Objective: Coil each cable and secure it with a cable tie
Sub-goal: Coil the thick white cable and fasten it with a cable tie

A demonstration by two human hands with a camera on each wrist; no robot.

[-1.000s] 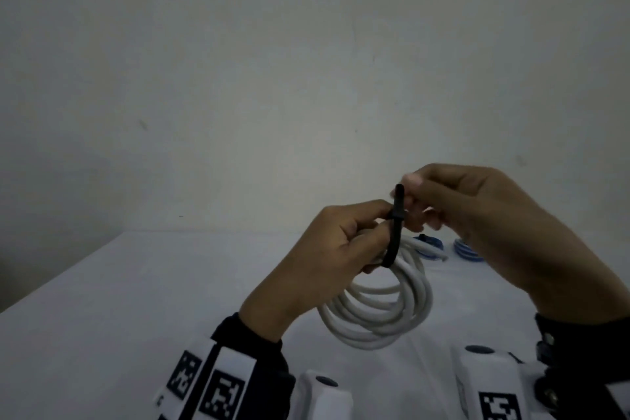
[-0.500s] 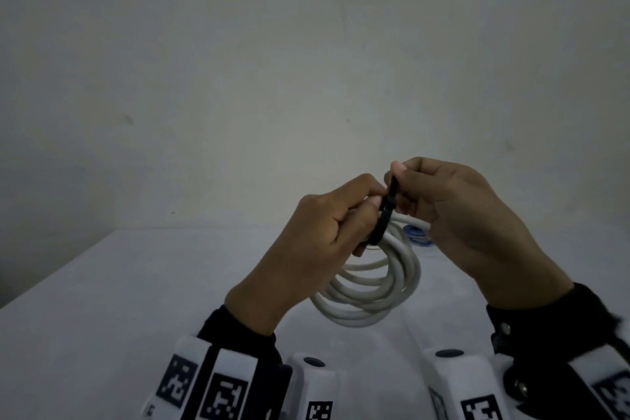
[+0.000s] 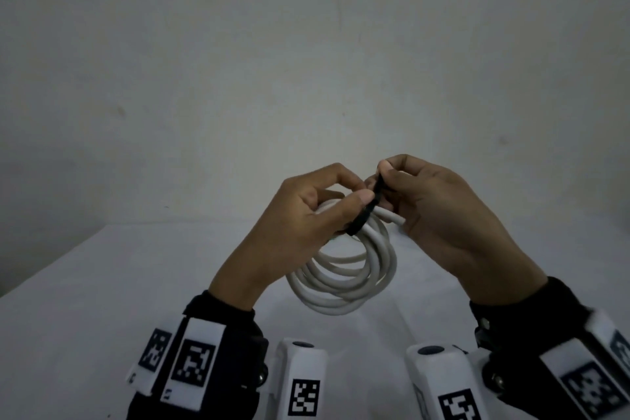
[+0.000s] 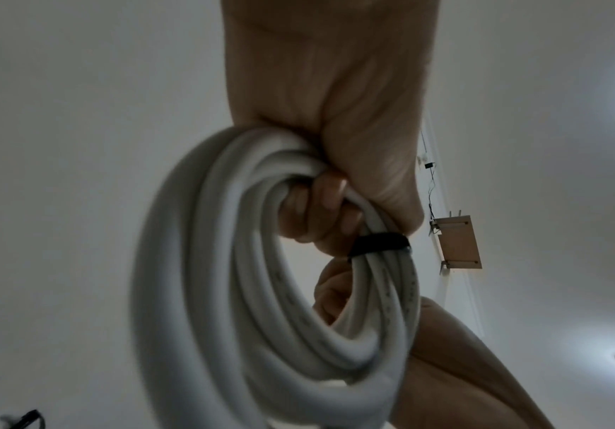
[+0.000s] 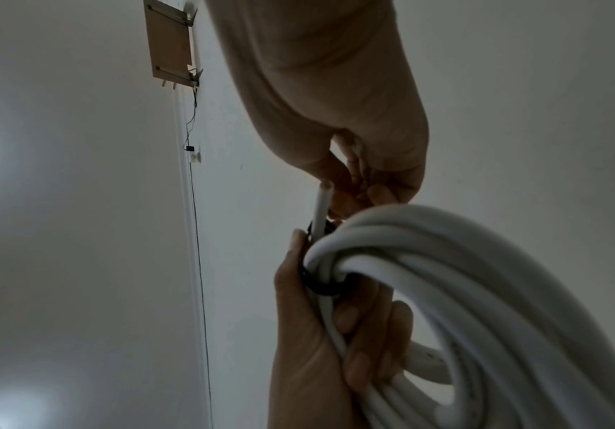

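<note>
The white cable coil hangs in the middle of the frame, above the surface, with its top bundle closed inside the curled fingers of the left hand. The black cable tie goes around this bundle just beside the left thumb, and its free end points up and to the right, where the right hand pinches it. The two hands nearly touch at the top of the coil, so I think the tightening pull must follow the strap's long axis, away from the left hand.
</note>
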